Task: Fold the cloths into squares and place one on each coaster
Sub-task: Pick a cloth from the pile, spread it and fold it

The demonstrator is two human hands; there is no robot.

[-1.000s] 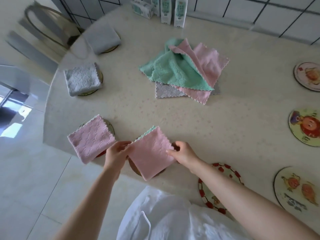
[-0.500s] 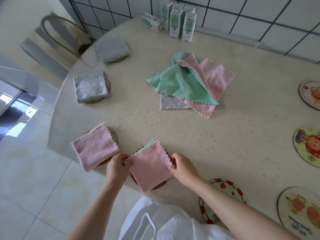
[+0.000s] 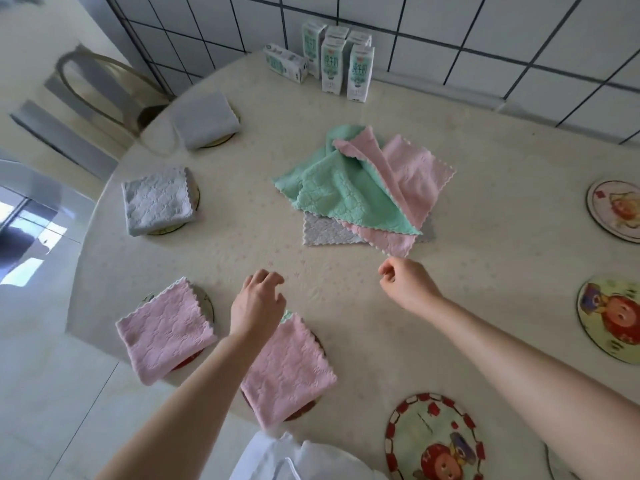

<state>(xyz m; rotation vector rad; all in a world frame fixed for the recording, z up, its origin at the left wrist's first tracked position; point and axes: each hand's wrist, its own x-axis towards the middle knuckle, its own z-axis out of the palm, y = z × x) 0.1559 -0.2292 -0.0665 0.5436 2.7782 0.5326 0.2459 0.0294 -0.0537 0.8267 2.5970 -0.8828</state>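
A pile of unfolded cloths lies mid-table: a green cloth (image 3: 341,192) on top, a pink cloth (image 3: 412,171) and a grey cloth (image 3: 323,233) under it. Folded cloths rest on coasters along the left edge: two grey ones (image 3: 157,199) (image 3: 206,119) and two pink ones (image 3: 164,332) (image 3: 289,368). My left hand (image 3: 258,299) hovers above the nearer pink square, fingers apart, holding nothing. My right hand (image 3: 407,282) is just below the pile's pink corner, fingers curled, holding nothing. Bare coasters (image 3: 434,441) (image 3: 611,320) (image 3: 614,209) lie at the right and front.
Several milk cartons (image 3: 332,60) stand at the back by the tiled wall. A chair (image 3: 100,84) stands beyond the table's left edge. The round table's edge (image 3: 90,244) curves along the left, floor below it.
Both hands let go of the folded pink cloth, now lying on its coaster, and moved forward toward the pile. The view tilted up, showing more of the wall.
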